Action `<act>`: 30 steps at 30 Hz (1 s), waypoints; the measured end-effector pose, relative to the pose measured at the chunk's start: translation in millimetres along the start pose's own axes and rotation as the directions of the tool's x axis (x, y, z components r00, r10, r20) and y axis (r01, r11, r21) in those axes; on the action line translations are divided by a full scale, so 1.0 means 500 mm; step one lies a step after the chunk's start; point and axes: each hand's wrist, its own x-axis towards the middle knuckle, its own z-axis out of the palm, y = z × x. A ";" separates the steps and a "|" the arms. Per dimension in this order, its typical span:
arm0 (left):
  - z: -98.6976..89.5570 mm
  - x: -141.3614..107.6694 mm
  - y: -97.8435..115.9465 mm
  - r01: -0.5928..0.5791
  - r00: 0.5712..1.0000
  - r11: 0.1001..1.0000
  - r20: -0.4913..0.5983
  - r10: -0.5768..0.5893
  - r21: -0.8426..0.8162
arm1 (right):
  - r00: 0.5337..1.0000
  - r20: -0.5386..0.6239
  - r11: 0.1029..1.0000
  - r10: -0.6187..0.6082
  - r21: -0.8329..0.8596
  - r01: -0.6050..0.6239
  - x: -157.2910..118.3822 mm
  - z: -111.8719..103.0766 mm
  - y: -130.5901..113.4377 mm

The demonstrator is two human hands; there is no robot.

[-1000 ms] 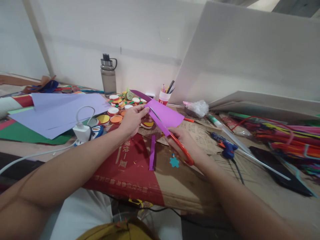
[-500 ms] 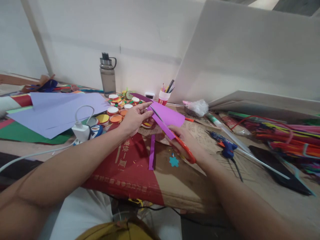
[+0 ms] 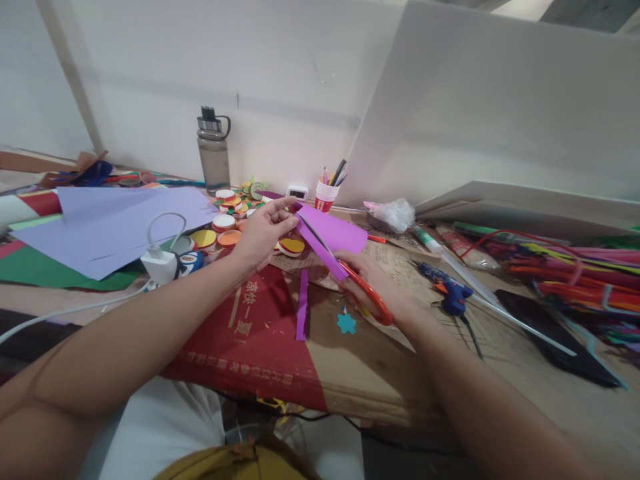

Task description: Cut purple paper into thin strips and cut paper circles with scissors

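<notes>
My left hand point(image 3: 270, 230) pinches the far left edge of a sheet of purple paper point(image 3: 337, 230). In my right hand point(image 3: 367, 277) are scissors point(image 3: 367, 290) with red handles, the fingers wrapped round them. Their blades lie along the paper's near edge, with a narrow purple band on the near side and the tip close to my left fingers. A loose purple paper strip point(image 3: 303, 307) lies on the red and brown cardboard point(image 3: 215, 343) below the hands. Right of the strip is a small blue paper flower shape point(image 3: 346, 323).
Round lids and discs point(image 3: 230, 238) crowd the area behind my left hand, with a water bottle point(image 3: 213, 153) beyond. A paper cup point(image 3: 326, 195) holds pens. To the right lie a glue gun point(image 3: 453, 293) and a black tablet-like slab point(image 3: 555, 340). Lilac sheets point(image 3: 125, 227) sit left.
The scissors' blades look more closed along the paper. My left hand has shifted slightly left and its fingers have curled in. The view has moved a little.
</notes>
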 end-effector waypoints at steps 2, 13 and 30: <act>-0.003 0.002 0.003 0.008 1.000 1.000 0.011 -0.008 0.004 | 1.000 0.024 1.000 -0.005 0.005 0.005 0.000 -0.002 0.001; 0.003 -0.002 0.015 0.062 0.998 0.997 0.024 -0.063 0.038 | 0.996 0.044 0.995 -0.078 -0.055 0.080 0.008 -0.010 -0.010; -0.003 0.001 0.015 0.054 0.997 0.998 0.048 -0.055 0.039 | 0.999 0.005 0.997 -0.037 -0.072 0.037 0.009 -0.004 -0.008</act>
